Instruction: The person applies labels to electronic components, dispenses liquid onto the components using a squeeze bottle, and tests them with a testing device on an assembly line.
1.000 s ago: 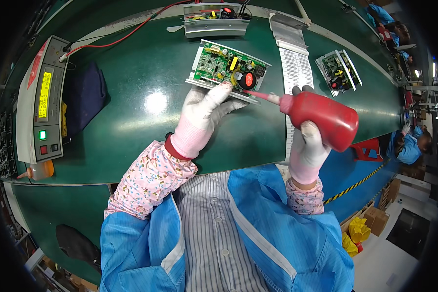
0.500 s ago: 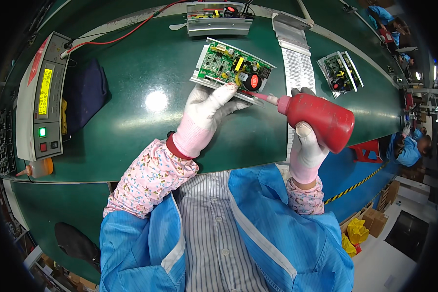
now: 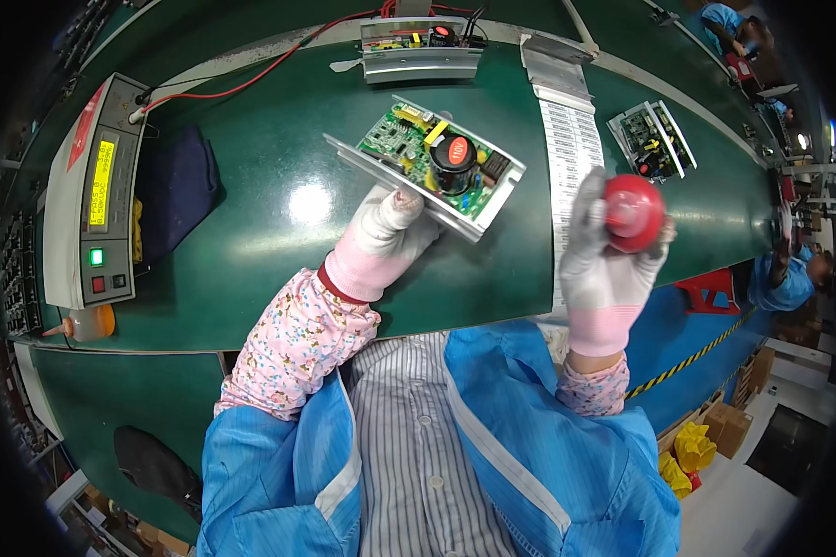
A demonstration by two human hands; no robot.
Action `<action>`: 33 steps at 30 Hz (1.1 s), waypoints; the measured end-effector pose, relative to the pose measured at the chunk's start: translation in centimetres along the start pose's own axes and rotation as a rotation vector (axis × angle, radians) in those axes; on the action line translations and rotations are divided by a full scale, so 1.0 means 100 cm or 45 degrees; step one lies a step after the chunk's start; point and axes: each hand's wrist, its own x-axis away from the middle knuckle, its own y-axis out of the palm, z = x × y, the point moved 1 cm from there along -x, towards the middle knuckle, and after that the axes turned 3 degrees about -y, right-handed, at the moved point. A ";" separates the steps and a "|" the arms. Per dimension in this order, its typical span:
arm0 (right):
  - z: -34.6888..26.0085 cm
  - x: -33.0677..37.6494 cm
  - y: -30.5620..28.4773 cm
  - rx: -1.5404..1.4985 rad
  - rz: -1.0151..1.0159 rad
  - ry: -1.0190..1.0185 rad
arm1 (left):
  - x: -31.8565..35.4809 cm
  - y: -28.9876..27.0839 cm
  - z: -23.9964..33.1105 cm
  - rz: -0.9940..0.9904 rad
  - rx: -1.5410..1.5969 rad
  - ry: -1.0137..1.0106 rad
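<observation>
My left hand (image 3: 387, 227), in a white glove with a pink cuff, grips a green circuit board (image 3: 402, 141) by its silver metal bracket (image 3: 494, 206). The board is tilted, showing a large black round capacitor with a red top and a yellow part beside it. My thumb presses on the bracket's near edge; the other fingers are mostly hidden beneath. To the right, my gloved right hand (image 3: 608, 274) is wrapped round a red squeeze bottle (image 3: 633, 213). Its rounded top faces me, apart from the board, and the hand is slightly blurred.
A tester (image 3: 102, 195) with a lit yellow display stands at the left, next to a dark blue cloth (image 3: 181, 190). Other bracketed boards rest at the back (image 3: 421, 65) and right (image 3: 652, 139). A label strip (image 3: 574, 153) crosses the green table. Co-workers sit far right.
My right hand has drawn the bottle away from the board and turned it from lying sideways to pointing up. My left hand has tilted and turned the board, bringing its capacitor side nearer.
</observation>
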 end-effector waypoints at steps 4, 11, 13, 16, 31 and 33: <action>-0.008 0.007 0.019 -0.128 -0.216 -0.039 | 0.000 0.006 0.000 0.006 -0.013 -0.056; -0.013 0.014 0.011 1.667 -0.211 -1.088 | 0.003 0.008 0.006 0.042 -0.563 0.055; -0.011 0.012 0.003 1.933 -0.296 -1.157 | 0.003 0.010 0.006 0.047 -0.585 -0.001; -0.013 0.008 -0.003 1.990 -0.268 -1.165 | 0.001 0.011 0.005 0.031 -0.564 -0.040; -0.019 0.002 -0.007 2.268 -0.574 -1.349 | 0.018 0.004 0.000 0.180 -0.097 -0.221; -0.013 0.001 -0.009 2.335 -0.693 -1.290 | 0.020 0.002 0.002 0.249 0.006 -0.377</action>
